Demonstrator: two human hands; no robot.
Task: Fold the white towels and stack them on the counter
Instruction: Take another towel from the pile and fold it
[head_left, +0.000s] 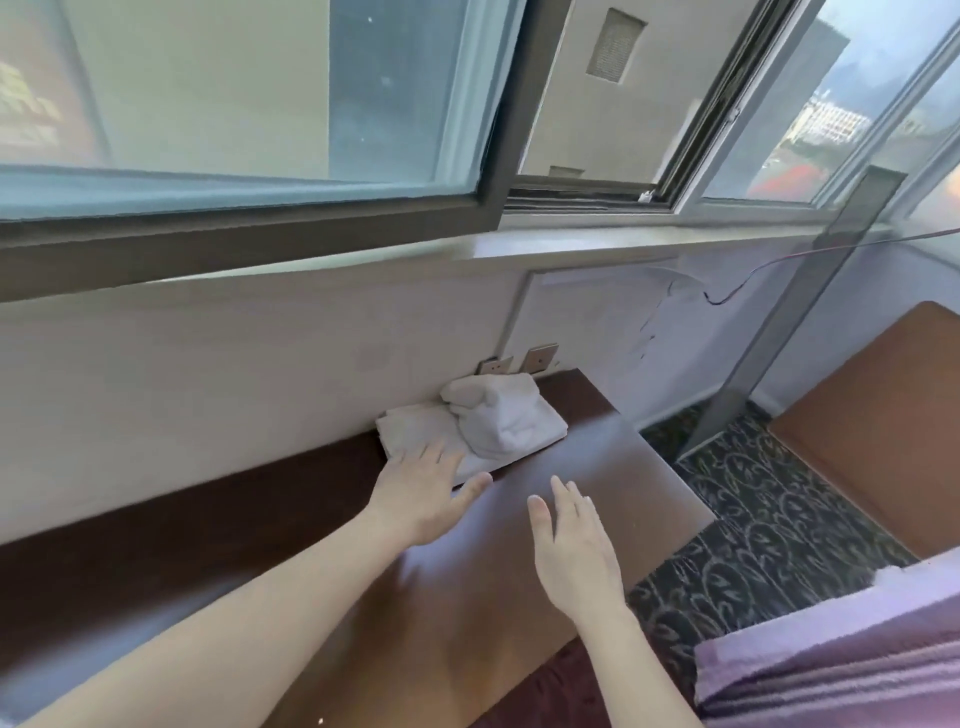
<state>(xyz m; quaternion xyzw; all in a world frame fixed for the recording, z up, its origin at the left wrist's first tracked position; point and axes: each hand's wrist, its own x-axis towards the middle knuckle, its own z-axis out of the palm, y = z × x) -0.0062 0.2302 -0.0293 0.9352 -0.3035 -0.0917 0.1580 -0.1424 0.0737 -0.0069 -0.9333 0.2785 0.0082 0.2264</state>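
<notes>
A flat folded white towel (415, 427) lies on the dark wooden counter (597, 457) against the wall. On top of it sits a loosely bunched white towel (496, 413). My left hand (423, 493) reaches forward with straight fingers, its fingertips touching the near edge of the flat towel. My right hand (571, 551) hovers over the bare counter to the right of it, fingers straight, holding nothing and apart from the towels.
Two wall sockets (519, 359) sit just behind the towels. The counter ends at the right, with patterned carpet (753, 509) below. A brown seat (872, 436) stands at right, purple bedding (831, 660) at lower right, a window (260, 104) above.
</notes>
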